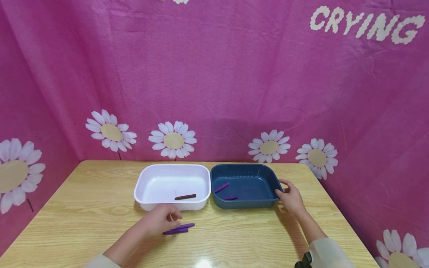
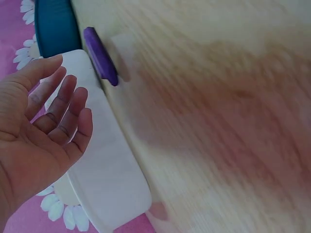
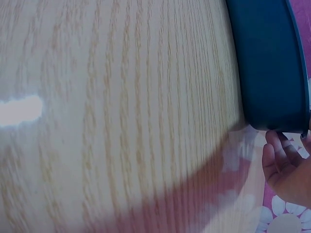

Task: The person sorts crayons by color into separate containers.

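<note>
The left hand (image 1: 160, 219) hovers at the lower middle of the head view, just in front of the white tray (image 1: 144, 180), with its fingers relaxed and spread, holding nothing; the left wrist view shows the open palm plainly. Two purple crayons (image 1: 179, 228) lie side by side on the bench (image 1: 83, 208), touching or nearly touching the fingertips. The right hand (image 1: 290, 196) grips the right end of the blue tray (image 1: 264, 175) at the right centre of the frame, fingers curled over the rim.

Inside the blue tray lie two purple crayons; a brown crayon (image 1: 185, 197) lies in the white tray near its front wall.

To do this pick well, I judge the left hand should come down over the nearer of the two crayons on the bench and pinch it across its middle with thumb and forefinger, so it lifts level. Since the pair lie close together, a narrow pinch from above would avoid rolling the second one away. The right hand's grip looks useful for keeping the blue tray from sliding, and it should hold the rim without tipping it.
</note>
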`<state>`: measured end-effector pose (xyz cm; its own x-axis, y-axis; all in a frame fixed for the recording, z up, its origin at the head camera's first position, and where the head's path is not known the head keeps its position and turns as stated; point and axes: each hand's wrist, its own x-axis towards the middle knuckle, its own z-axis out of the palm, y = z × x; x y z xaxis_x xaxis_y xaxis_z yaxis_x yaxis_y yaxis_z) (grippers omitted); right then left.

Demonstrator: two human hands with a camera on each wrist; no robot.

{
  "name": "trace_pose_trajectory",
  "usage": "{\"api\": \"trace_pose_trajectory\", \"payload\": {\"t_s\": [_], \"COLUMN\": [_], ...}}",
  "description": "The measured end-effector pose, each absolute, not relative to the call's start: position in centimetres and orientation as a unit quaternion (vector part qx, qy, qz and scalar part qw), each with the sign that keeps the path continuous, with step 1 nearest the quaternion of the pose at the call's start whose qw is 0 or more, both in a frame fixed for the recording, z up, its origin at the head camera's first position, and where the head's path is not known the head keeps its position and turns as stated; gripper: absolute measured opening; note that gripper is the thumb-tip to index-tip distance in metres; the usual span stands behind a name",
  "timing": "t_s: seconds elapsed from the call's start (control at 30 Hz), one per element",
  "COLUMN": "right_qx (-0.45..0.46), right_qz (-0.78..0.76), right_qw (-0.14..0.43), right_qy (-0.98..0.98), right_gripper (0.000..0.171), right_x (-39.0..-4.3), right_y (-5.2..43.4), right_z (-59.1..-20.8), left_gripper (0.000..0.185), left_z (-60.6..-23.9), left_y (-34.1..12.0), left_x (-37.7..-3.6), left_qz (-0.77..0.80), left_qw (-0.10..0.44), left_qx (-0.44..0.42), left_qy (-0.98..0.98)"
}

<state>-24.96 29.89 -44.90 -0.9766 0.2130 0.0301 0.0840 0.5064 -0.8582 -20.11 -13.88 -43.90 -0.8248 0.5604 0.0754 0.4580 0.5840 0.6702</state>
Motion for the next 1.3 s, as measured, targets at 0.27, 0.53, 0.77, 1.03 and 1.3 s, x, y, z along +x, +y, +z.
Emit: {"api": "trace_pose_trajectory", "payload": {"t_s": [0.27, 0.53, 0.77, 1.03, 1.3], "right_qx": [-0.098, -0.086, -0.085, -0.087, -0.093], "right_qz": [0.489, 0.494, 0.492, 0.490, 0.492], "right_qw": [0.057, 0.059, 0.060, 0.061, 0.059], "right_qy": [-0.865, -0.863, -0.864, -0.865, -0.863], "right_gripper": [0.048, 0.047, 0.047, 0.048, 0.048], "right_x": [-25.1, -25.2, -25.2, -25.3, -25.3], "right_y": [30.0, 30.0, 30.1, 30.1, 30.0], "right_z": [-45.1, -45.0, -45.1, -45.1, -45.3], "left_gripper": [0.015, 0.008, 0.008, 0.007, 0.008], "left_z": [-45.0, -45.5, -45.4, -45.2, -45.4], "left_y": [-14.3, -14.3, -14.1, -13.9, -13.8], "left_x": [-20.2, -20.1, -20.2, -20.0, -20.0], "left_qz": [0.347, 0.348, 0.334, 0.328, 0.318], "left_qw": [0.084, 0.105, 0.109, 0.106, 0.096], "left_qx": [0.297, 0.297, 0.291, 0.281, 0.273], "left_qy": [0.886, 0.883, 0.890, 0.896, 0.903]}}
